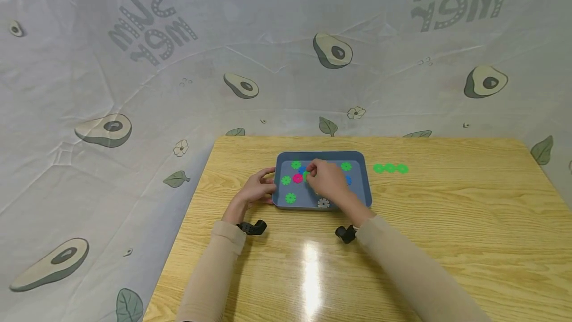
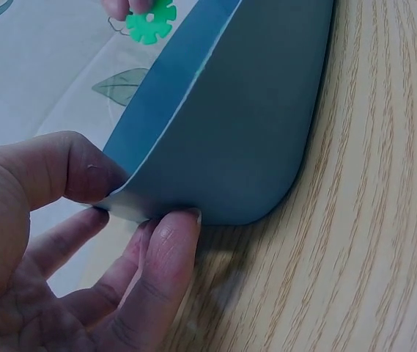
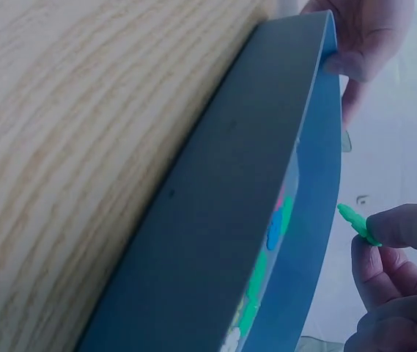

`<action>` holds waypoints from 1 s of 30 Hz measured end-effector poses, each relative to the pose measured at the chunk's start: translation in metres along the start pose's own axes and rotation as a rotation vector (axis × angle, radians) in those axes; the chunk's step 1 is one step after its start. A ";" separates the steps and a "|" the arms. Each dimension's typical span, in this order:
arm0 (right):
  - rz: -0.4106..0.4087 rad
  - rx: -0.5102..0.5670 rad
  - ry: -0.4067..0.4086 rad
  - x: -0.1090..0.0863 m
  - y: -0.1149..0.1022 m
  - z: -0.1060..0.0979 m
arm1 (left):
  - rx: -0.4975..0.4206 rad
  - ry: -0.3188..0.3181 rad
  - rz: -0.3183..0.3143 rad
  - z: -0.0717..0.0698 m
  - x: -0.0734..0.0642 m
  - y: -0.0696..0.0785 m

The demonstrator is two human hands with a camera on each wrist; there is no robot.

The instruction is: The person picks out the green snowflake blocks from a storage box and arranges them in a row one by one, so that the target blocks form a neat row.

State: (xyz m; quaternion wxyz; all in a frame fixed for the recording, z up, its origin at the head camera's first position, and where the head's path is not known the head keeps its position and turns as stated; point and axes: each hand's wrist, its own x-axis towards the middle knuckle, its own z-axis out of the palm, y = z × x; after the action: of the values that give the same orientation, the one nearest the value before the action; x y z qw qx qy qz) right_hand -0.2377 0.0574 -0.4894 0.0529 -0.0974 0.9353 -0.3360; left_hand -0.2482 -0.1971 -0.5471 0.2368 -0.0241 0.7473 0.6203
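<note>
A blue-grey tray [image 1: 321,209] lies on the wooden table, holding several notched plastic discs in green, blue, pink and white. My left hand [image 1: 256,189] grips the tray's left side; in the left wrist view its thumb [image 2: 91,172] is over the rim and a fingertip presses the outer wall. Above the tray, my right hand [image 1: 328,180] pinches a green notched disc [image 3: 356,222] between thumb and fingers. A pink disc [image 1: 297,178] and a green disc [image 1: 286,180] lie left of that hand. The hand hides part of the tray's middle.
Right of the tray, a row of three green discs [image 1: 391,168] lies on the table [image 1: 469,213]. Behind the table hangs a pale cloth [image 1: 286,39] printed with avocados and leaves. A black wrist camera [image 1: 345,234] sits on the right wrist.
</note>
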 end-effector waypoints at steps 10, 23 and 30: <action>0.012 0.047 0.017 0.000 0.004 -0.014 | -0.004 0.010 0.001 0.000 0.000 -0.001; 0.056 0.071 0.063 0.000 0.021 -0.045 | 0.007 0.014 0.006 -0.001 -0.001 0.001; 0.089 0.080 0.096 0.002 0.040 -0.059 | 0.011 0.007 0.008 -0.001 0.000 0.001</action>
State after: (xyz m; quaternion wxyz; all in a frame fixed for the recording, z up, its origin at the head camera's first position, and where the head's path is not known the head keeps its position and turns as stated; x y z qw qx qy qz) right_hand -0.2552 0.1237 -0.4698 0.0265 -0.0374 0.9261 -0.3745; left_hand -0.2487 -0.1977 -0.5465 0.2318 -0.0220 0.7515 0.6173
